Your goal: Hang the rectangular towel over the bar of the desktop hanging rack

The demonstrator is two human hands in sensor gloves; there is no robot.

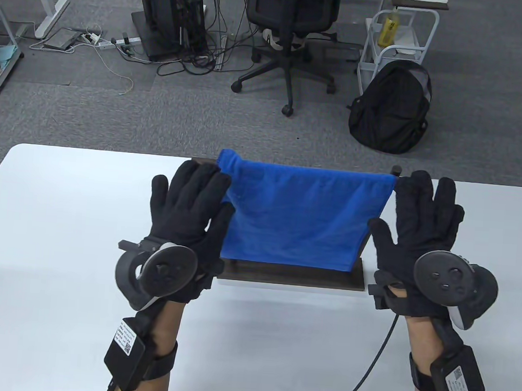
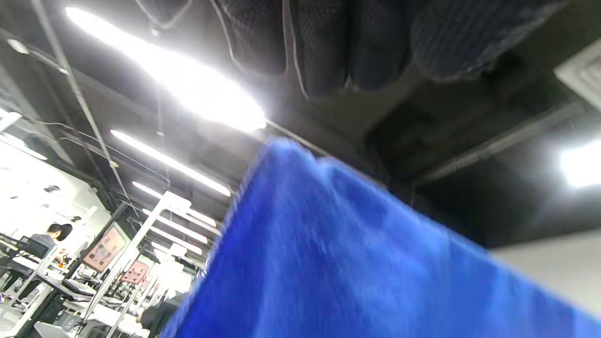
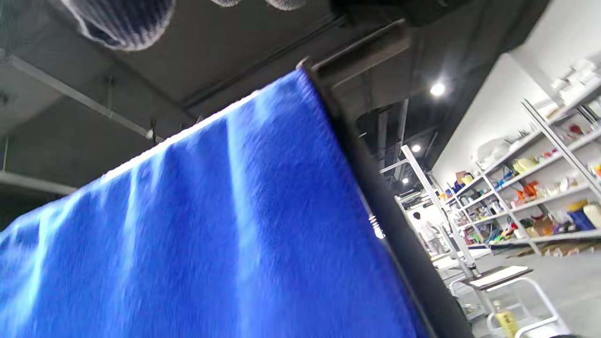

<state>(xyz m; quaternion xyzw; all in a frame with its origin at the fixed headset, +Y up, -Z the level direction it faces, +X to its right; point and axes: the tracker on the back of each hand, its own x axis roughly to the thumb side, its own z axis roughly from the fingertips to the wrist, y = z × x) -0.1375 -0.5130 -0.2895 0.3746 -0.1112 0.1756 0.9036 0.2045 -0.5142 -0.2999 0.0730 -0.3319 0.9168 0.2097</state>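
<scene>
Your blue towel (image 1: 300, 216) hung over the rack bar (image 3: 361, 54). Your left hand (image 1: 187, 212) and right hand (image 1: 421, 226) were released, fingers spread, beside its edges.

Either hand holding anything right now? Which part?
Nothing held. Both hands, left and right, are spread open beside the towel, already draped over the rack.

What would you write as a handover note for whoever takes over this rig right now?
Left hand: fingers spread, by the blue towel's left edge, gripping nothing.
Right hand: fingers spread, by the right edge, gripping nothing.
Towel: already draped over the rack's top bar, front panel hanging to just above the dark base.
Done: the drape.
Left: perhaps smooth the bunched top-left corner, then withdraw both hands.
</scene>
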